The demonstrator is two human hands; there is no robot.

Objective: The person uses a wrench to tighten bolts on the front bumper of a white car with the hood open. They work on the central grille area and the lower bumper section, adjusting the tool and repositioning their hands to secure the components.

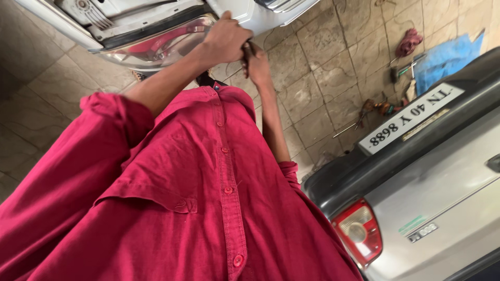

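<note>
Fingers (249, 52) — dark tool (247, 58) — at white car (156, 21)

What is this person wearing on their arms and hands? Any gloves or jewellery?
Both hands are bare: no gloves on the left hand or the right hand, and no rings or watch show. The person wears a deep red button-up shirt with matching red buttons. Its long sleeves are rolled up to about the elbows, leaving both forearms uncovered.

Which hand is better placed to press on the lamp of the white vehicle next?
Left, probably: the left hand rests on the lamp, while the right hand sits lower, closed around a dark thin object.
</note>
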